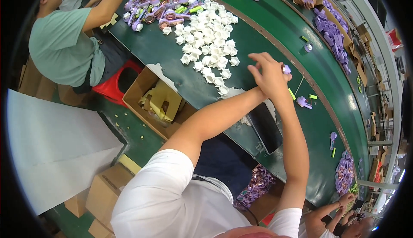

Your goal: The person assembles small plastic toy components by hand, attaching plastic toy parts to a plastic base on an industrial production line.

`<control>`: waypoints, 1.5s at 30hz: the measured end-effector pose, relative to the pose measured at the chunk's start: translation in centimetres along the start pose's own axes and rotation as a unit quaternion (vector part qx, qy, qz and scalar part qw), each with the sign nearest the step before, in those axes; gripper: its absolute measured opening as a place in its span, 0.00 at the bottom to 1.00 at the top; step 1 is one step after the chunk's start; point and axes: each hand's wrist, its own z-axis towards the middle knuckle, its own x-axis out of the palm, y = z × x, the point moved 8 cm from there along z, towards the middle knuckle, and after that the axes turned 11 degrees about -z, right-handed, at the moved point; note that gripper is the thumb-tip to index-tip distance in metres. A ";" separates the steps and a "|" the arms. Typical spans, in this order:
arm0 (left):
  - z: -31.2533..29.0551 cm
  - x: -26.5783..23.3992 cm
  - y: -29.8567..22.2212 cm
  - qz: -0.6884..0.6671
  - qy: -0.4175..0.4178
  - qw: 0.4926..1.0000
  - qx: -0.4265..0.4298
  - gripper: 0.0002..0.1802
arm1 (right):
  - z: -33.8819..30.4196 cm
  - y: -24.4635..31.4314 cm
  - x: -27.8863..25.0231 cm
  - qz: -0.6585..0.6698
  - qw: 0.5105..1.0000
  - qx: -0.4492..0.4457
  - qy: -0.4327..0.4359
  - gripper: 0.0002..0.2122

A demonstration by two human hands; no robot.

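My forearms cross over the green work table. My right hand (270, 69) is on top, its fingers reaching to the left, spread apart, and nothing shows between them. Beneath it, my left hand (282, 80) is mostly hidden; a small purple and white plastic part (286, 69) sticks out at its fingertips. Left of my hands lies a heap of white flower-shaped cups (211, 44). Close by on the right are a green stick (291, 94) and a purple plastic piece (303, 103). A dark phone (265, 128) lies under my forearms.
Purple handheld parts and green sticks form a pile (167, 3) at the far left. A curved green conveyor (331, 83) runs along the right, behind a brown rail. An open cardboard box (146, 104) stands left of the table edge. Co-workers sit around.
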 end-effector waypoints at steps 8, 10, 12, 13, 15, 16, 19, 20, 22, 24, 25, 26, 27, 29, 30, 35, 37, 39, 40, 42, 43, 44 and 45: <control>-0.9 4.5 0.6 -0.266 -0.031 0.810 -0.522 0.39 | 2.2 -2.5 6.3 -0.067 0.987 -0.097 0.106 0.17; -1.2 4.7 0.5 -0.263 0.000 0.798 -0.543 0.34 | 2.9 -3.6 7.1 -0.006 0.988 -0.046 0.145 0.15; -1.1 5.4 0.9 -0.259 0.031 0.796 -0.546 0.37 | 3.4 -4.5 6.4 -0.030 0.988 -0.035 0.151 0.12; -1.5 6.4 0.9 -0.327 -0.004 0.757 -0.566 0.39 | 2.8 -5.6 6.7 0.044 0.964 0.016 0.260 0.11; -1.9 6.3 1.7 -0.400 -0.050 0.727 -0.556 0.43 | 1.7 -5.0 7.9 0.148 0.897 0.057 0.414 0.16; -2.1 6.0 2.6 -0.392 -0.050 0.737 -0.548 0.43 | 1.6 -5.2 8.7 0.139 0.884 0.057 0.442 0.17; -2.2 4.8 3.1 -0.357 -0.066 0.778 -0.513 0.41 | 2.0 -4.7 8.3 0.118 0.885 0.116 0.435 0.19; -2.1 6.8 1.0 -0.405 -0.021 0.738 -0.539 0.35 | 1.3 -8.3 7.7 0.088 0.896 0.164 0.404 0.19; -1.9 7.4 -0.9 -0.393 0.045 0.728 -0.560 0.28 | 1.4 -9.3 5.5 -0.032 0.929 0.184 0.321 0.17; -1.9 6.7 -0.5 -0.404 0.046 0.724 -0.557 0.21 | 1.4 -6.1 4.8 -0.023 0.949 0.150 0.278 0.16; -2.1 6.5 -0.1 -0.373 0.051 0.741 -0.555 0.19 | 1.5 -5.0 4.1 -0.021 0.962 0.125 0.240 0.16; -2.2 6.2 0.4 -0.341 0.054 0.758 -0.553 0.19 | 1.4 -4.9 4.5 -0.017 0.964 0.122 0.234 0.16; -2.0 6.5 0.7 -0.353 0.083 0.760 -0.540 0.19 | 1.4 -4.5 5.5 -0.014 0.967 0.080 0.242 0.17; -2.3 7.2 0.6 -0.349 0.079 0.766 -0.534 0.18 | 0.8 -4.7 5.4 -0.008 0.967 0.061 0.249 0.17; -2.4 7.5 0.5 -0.348 0.069 0.773 -0.526 0.18 | 0.4 -5.7 5.4 -0.007 0.967 0.069 0.245 0.17; -1.0 5.0 1.0 -0.411 -0.025 0.819 -0.400 0.23 | -0.1 -5.6 -1.8 0.087 0.993 0.055 -0.058 0.14; 0.2 5.3 -0.3 -0.495 -0.053 0.770 -0.398 0.21 | -2.8 -8.5 -6.6 0.122 0.965 0.071 -0.221 0.13; 0.9 5.3 0.4 -0.463 -0.005 0.758 -0.459 0.20 | -5.2 -11.6 -8.8 0.237 0.931 0.146 -0.238 0.10; 0.1 4.5 1.7 -0.435 -0.018 0.767 -0.472 0.20 | -6.2 -12.0 -9.5 0.249 0.921 0.167 -0.248 0.09; 0.6 6.0 0.1 -0.431 0.001 0.763 -0.482 0.26 | -9.0 -15.6 -9.9 0.221 0.924 0.195 -0.244 0.10; 0.6 5.6 -0.3 -0.431 0.010 0.767 -0.475 0.27 | -9.7 -16.4 -9.1 0.225 0.926 0.194 -0.232 0.10; 0.9 5.8 -0.9 -0.436 0.022 0.770 -0.465 0.28 | -10.3 -17.0 -8.8 0.237 0.925 0.196 -0.222 0.11; 1.2 6.4 -1.8 -0.434 0.043 0.778 -0.453 0.29 | -10.8 -17.7 -8.5 0.271 0.917 0.193 -0.222 0.11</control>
